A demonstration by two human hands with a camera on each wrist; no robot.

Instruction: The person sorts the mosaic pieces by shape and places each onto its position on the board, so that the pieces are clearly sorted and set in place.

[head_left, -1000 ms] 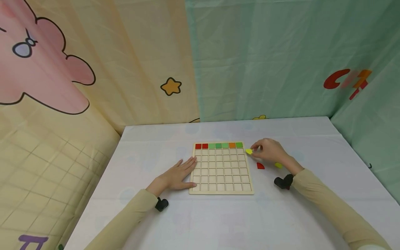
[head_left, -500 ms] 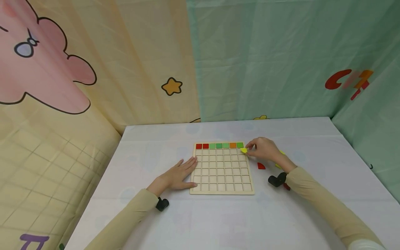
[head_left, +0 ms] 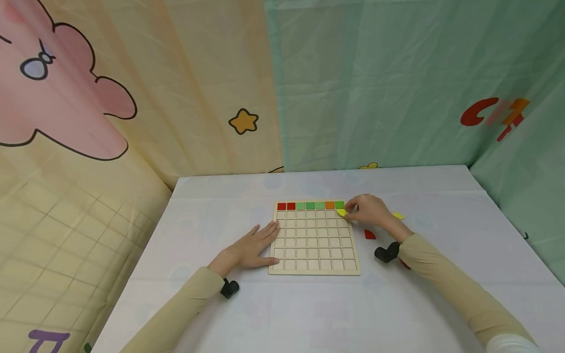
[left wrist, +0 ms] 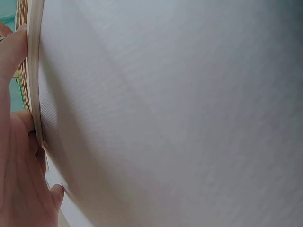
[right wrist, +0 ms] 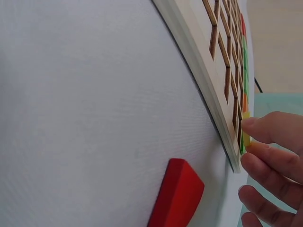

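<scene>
A wooden grid board lies on the white-covered table, its top row filled with red, green and orange squares. My left hand rests across the board's left edge, fingers straight and thumb spread. In the left wrist view its fingertips lie right at the board's pale side. At the right end of the second row, my right hand pinches a small yellow tile with a rounded edge between thumb and finger. The right wrist view shows this yellow tile tilted up close over the board's corner.
Right of the board lies a red quarter-round piece, seen large as a red block in the right wrist view. Another yellow piece lies behind the right wrist. One more red piece is mostly hidden by the right sleeve and wrist camera.
My right hand has moved left with the yellow tile, from beside the board to over its right-hand column. My left hand stays on the board's left edge.
</scene>
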